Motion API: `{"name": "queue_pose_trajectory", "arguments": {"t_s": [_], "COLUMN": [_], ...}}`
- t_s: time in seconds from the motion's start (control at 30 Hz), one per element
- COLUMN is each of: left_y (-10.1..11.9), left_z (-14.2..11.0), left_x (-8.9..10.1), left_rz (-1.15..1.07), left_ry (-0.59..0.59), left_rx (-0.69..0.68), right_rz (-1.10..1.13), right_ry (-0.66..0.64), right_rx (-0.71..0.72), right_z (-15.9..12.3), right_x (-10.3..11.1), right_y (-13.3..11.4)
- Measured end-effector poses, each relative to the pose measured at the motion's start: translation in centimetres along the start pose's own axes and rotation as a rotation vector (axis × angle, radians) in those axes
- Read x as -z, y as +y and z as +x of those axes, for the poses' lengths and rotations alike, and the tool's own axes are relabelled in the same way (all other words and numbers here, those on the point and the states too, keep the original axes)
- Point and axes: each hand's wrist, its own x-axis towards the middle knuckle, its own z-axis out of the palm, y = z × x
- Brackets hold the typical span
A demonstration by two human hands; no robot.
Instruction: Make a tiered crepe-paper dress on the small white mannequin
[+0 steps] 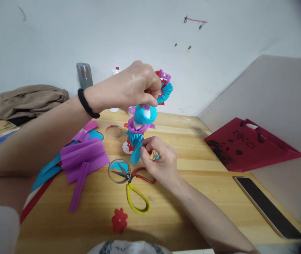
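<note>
A tall craft piece (pixel 141 121) wrapped in layers of blue, purple, white and red crepe paper stands upright over the table. A pleated rosette (pixel 166 92) of blue, red and purple shows by its top. My left hand (pixel 142 84), with a black band on the wrist, is closed around the upper part of the piece, the fingertips partly hidden. Lower down, my right hand (pixel 159 157) pinches a blue crepe paper strip (pixel 136 154) against the side of the piece. Just below lie open scissors (pixel 130 178) with one red and one yellow handle, across a tape ring (pixel 110 172).
Purple crepe paper (pixel 84 157) and other strips lie at left. A red paper flower (pixel 119 220) is near the front edge. A phone (pixel 268 208) and red gift bag (pixel 251 144) are at right. Brown cloth (pixel 31 102) and a grey bottle (pixel 84 76) stand behind.
</note>
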Motion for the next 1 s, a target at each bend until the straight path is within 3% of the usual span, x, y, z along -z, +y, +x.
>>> {"name": "queue_pose_trajectory", "arguments": {"t_s": [0.47, 1.0], "left_y": [-0.7, -0.4], "left_z": [2.1, 2.8], "left_x": [-0.7, -1.0], "left_rz": [0.167, 0.105], "left_ry": [-0.036, -0.053], "left_rx": [-0.049, 0.031], "right_rz": [-0.155, -0.035], "right_ry": [-0.014, -0.036], "right_rx": [0.133, 0.155], "right_z": [-0.1, 0.1], "right_x": [-0.6, -2.1], "right_y": [0.0, -0.9]}}
